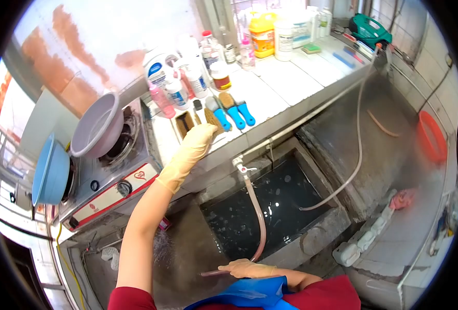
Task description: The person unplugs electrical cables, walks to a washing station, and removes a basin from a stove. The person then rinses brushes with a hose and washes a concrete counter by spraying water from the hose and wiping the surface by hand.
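Note:
My left hand (200,135), in a pale yellow glove, reaches to the counter's front edge. Its fingers are curled down on a brush with tan bristles (214,122); the hand covers the rest of that brush. Just left of the fingers lies a wooden brush (184,123) with dark bristles. Several blue-handled brushes (232,114) are lined up to the right. Low in the view, my gloved right hand (247,268) is closed around a pinkish hose (260,227) that comes from a white tap (242,166). Water sprays over the floor of the basin at lower left.
A sunken tank of dark water (270,206) lies below the counter (285,85). Bottles and a yellow jug (262,36) stand along the back. At left, a stove (112,186) carries a purple basin (98,126) and a blue basin (51,170). A second hose (360,129) hangs into the tank.

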### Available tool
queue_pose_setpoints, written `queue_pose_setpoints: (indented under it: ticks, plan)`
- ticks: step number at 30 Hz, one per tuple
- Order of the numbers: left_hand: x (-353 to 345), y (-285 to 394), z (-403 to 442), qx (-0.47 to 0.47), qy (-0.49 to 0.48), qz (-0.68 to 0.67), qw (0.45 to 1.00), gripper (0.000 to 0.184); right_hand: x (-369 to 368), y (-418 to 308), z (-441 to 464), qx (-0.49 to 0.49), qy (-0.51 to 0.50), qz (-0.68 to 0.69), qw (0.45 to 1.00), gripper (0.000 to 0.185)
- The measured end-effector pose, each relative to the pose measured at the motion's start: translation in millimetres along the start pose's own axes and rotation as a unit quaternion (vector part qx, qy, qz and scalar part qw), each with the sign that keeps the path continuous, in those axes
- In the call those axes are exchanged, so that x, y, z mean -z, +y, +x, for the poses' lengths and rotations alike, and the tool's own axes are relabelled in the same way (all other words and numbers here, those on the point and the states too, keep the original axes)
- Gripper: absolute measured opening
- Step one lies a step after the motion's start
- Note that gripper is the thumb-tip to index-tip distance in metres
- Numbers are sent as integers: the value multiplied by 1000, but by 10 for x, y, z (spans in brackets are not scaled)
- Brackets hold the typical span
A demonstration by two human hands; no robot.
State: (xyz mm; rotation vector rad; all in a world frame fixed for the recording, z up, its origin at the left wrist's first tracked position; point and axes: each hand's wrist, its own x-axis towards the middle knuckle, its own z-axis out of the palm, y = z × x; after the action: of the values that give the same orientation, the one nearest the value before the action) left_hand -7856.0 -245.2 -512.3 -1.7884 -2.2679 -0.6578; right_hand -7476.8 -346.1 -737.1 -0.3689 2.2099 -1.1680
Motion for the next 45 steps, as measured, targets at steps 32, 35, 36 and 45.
queue_pose_setpoints:
  ticks: [32,35,36,45]
  plan:
    - [78,558,-931,-165,155,-7,974,40,261,-206,-40,-26,-53,-32,998,49]
    - [-66,762,-1645,-108,105,-77,986,41,195,-207,-66,-68,-68,-32,995,55]
    - [-121,774,-1790,-96,95,-56,989,41,188,-191,-93,-72,-71,-33,994,54]
    - [-19,680,-230,-30,95,144,985,41,315,-89,-513,-121,64,-24,990,43]
